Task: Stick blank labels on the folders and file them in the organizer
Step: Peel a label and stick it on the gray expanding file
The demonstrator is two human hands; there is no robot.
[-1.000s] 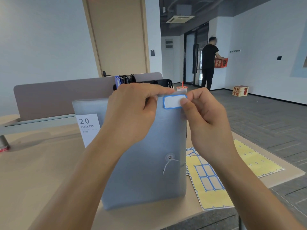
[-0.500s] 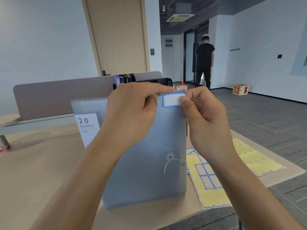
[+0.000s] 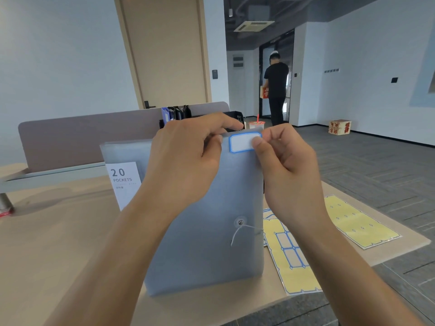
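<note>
- Pale wood desk point(image 3: 58, 243) nearest, carrying a yellow label sheet point(image 3: 294, 262) with a few blue-edged blanks left, just right of the folder's foot; a second, stripped sheet point(image 3: 357, 222) farther right.
- Translucent grey-blue folder point(image 3: 204, 231) stood upright on its lower edge, string-and-button closure facing the camera, a "20 POCKETS" insert point(image 3: 124, 182) showing at its left.
- Left hand point(image 3: 188, 165) closed over the folder's top edge, fingers curled behind, thumb in front, steadying it.
- Right hand point(image 3: 284, 165) pinched on the right end of a blank blue-bordered label point(image 3: 242, 143), thumb pressing on its face, at the folder's top right corner.
- Step in hand, by judgement: sticking the label, seemingly laid on but not yet rubbed flat.
- Next move likely calls for a firm thumb sweep across the label, left hand bracing from behind, then a lift toward the organizer.
- Black organizer point(image 3: 233, 117) beyond the folder's top, against the desk divider point(image 3: 82, 137), other folders point(image 3: 176, 112) already upright in it.
- Farther off, a person in black point(image 3: 276, 90) at a doorway.
</note>
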